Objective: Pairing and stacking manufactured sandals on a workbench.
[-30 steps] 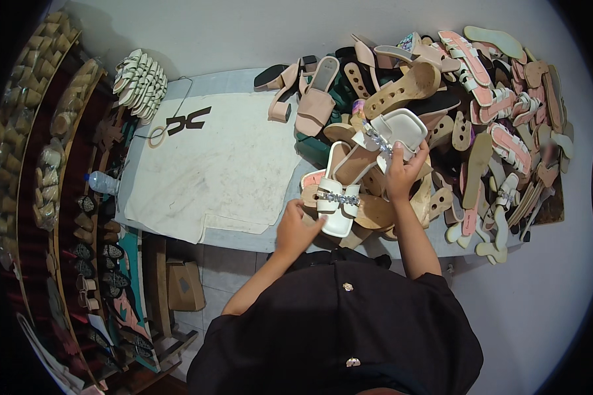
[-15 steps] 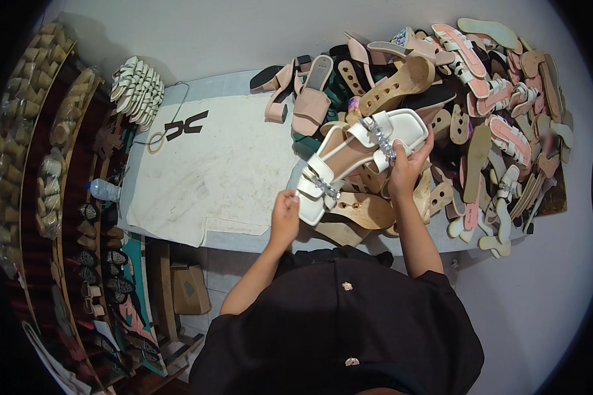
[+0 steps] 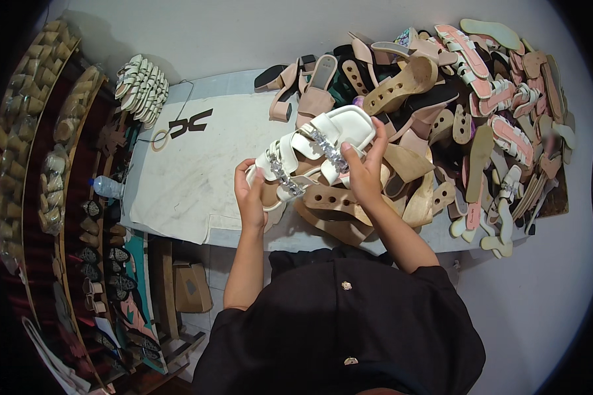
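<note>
A pair of white sandals with jewelled straps is held up over the front of the table. My left hand (image 3: 249,197) is closed on the left end of one white sandal (image 3: 283,148), whose tan insole shows below its straps. The other white sandal (image 3: 354,125) has a square white end pointing up and right, and my right hand (image 3: 366,168) grips it from the right side, thumb near the jewelled strap. The two sandals overlap, so where they meet is partly hidden. Just behind and below them lie wooden wedge soles (image 3: 336,204).
A heap of pink heeled mules (image 3: 318,99), soles and white-and-pink sandals (image 3: 510,141) covers the table's right side. Dark cut pieces (image 3: 191,123) and a tape roll (image 3: 160,139) lie on the white sheet (image 3: 184,178). Shelves with a water bottle (image 3: 109,187) beside them stand left.
Both hands have moved left with the sandals, the left one also upward. The sandals are now closer together and turned, with more of the jewelled straps facing up.
</note>
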### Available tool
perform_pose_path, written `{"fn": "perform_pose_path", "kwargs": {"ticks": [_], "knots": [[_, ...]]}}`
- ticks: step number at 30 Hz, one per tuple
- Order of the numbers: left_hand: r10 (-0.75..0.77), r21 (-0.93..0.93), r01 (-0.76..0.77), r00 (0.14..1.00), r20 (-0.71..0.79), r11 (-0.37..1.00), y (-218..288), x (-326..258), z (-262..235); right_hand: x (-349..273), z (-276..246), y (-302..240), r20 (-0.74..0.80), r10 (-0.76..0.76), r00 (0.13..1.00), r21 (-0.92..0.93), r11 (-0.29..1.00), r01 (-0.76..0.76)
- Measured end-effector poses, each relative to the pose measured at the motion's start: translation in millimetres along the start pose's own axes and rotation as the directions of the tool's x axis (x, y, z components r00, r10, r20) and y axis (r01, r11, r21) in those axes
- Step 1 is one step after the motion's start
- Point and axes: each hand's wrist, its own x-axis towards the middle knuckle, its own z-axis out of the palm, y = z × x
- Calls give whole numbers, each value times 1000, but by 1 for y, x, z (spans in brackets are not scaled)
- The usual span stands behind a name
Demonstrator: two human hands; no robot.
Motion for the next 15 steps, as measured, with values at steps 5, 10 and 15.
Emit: {"fn": "perform_pose_path", "kwargs": {"ticks": [5, 10, 15], "knots": [[-170, 309, 117, 974, 150, 944, 10, -7, -27, -1, 15, -13, 98, 51, 994, 181, 981, -69], [-235, 490, 153, 966, 109, 858, 7, -17, -72, -2, 44, -10, 294, 116, 949, 362, 905, -223], [-125, 542, 79, 991, 49, 837, 15, -10, -107, -3, 103, -12, 321, 40, 946, 501, 841, -205]]}}
